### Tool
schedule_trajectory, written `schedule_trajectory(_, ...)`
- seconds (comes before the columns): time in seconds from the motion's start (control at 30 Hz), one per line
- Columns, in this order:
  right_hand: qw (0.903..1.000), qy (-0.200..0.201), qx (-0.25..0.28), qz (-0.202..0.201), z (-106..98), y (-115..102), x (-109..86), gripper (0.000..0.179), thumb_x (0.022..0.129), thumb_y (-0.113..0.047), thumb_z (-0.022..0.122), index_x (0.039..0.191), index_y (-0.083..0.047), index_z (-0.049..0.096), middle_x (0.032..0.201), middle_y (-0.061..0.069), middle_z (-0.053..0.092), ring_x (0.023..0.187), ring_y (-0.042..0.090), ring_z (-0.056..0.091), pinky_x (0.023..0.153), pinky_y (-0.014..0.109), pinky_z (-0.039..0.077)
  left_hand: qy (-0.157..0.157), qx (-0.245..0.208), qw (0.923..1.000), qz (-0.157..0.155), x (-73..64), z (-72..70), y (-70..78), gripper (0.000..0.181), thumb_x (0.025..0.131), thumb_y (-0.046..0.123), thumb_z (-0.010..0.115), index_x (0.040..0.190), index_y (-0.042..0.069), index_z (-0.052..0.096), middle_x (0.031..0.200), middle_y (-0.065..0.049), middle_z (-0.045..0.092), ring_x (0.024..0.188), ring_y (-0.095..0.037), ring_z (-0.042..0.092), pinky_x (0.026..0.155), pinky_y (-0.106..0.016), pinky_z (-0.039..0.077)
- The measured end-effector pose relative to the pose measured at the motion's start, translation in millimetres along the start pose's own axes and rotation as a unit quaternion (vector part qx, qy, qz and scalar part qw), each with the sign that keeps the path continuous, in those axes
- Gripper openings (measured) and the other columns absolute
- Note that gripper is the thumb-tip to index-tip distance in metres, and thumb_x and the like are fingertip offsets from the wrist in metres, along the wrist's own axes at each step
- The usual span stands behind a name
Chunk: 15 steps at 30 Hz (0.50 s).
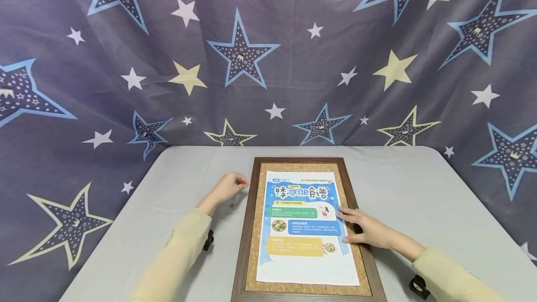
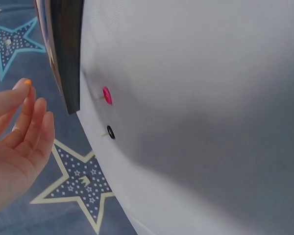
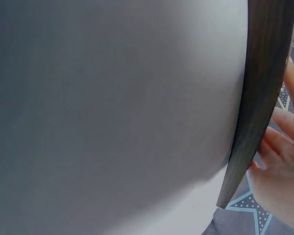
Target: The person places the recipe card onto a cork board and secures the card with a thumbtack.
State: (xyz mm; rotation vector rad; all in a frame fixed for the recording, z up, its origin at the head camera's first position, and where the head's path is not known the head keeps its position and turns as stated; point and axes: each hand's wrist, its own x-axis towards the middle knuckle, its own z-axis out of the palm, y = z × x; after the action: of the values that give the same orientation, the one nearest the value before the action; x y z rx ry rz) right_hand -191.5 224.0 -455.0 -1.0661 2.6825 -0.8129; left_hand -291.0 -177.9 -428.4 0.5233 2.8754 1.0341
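My left hand [image 1: 228,186] is raised just left of a wood-framed corkboard [image 1: 252,269]. Between its thumb and forefinger it pinches an orange thumbtack [image 2: 27,82]. On the table below lie a pink thumbtack [image 2: 107,95] and a black thumbtack [image 2: 110,131]. A printed poster [image 1: 308,269] with a blue top and coloured text boxes lies on the cork. Across the right side of the frame [image 3: 262,73] reaches my right hand [image 1: 369,229], its fingers spread and resting on the poster's right edge.
The corkboard lies on a grey-covered table [image 1: 201,157]. Behind it hangs a dark star-patterned curtain [image 1: 293,106]. Each forearm wears a black strap near the wrist, such as the right strap [image 1: 418,287].
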Motion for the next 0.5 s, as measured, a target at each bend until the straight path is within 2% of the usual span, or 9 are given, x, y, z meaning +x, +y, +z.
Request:
schedule_trajectory(0.23,1.0,0.002,-0.002,-0.001,1.0,1.0,-0.3,0.066,0.079,-0.037,0.062,0.125,0.007,0.044,0.134,0.027,0.033,0.118,0.048,0.031,0.089,0.058,0.031,0.006,-0.014,0.9993,0.034,9.0,6.4,9.4,0.01,0.081,-0.001,0.058,0.086,-0.004,0.066,0.081,-0.01,0.065,0.073,-0.018,0.056,0.068,-0.029,0.046)
schedule_trajectory(0.5,1.0,0.002,0.001,0.0,1.1,1.5,0.0,0.066,0.079,-0.037,0.062,0.125,0.007,0.044,0.134,0.027,0.033,0.118,0.047,0.031,0.089,0.058,0.032,0.0,0.0,0.9994,0.035,20.3,17.6,20.5,0.01,0.083,0.003,0.059,0.087,-0.002,0.066,0.084,-0.009,0.065,0.077,-0.02,0.057,0.07,-0.031,0.046)
